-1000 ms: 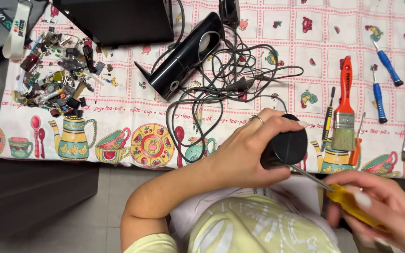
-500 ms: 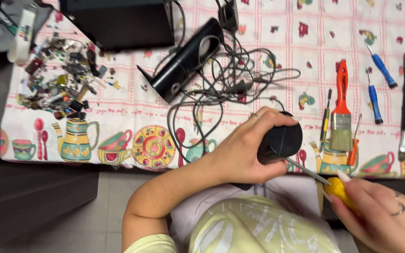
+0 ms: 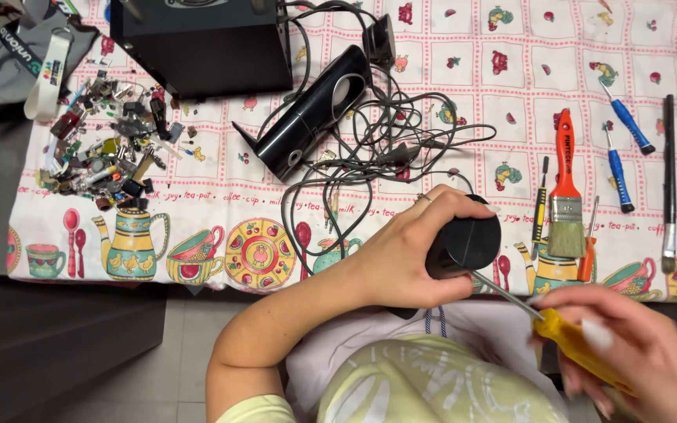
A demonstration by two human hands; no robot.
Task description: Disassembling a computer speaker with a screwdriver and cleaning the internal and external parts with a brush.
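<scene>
Paintbrush (image 3: 566,205) beside blue screwdrivers (image 3: 619,174); parts pile (image 3: 107,153); black box (image 3: 201,43); tangled cables (image 3: 385,153).

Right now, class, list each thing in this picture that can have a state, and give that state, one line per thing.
left hand: gripping the round black speaker
round black speaker: held at the table edge, casing closed
right hand: gripping the yellow-handled screwdriver
yellow-handled screwdriver: tip against the speaker
long black speaker: lying on its side
cables: tangled
paintbrush: lying flat, unused
small parts: heaped loose
</scene>
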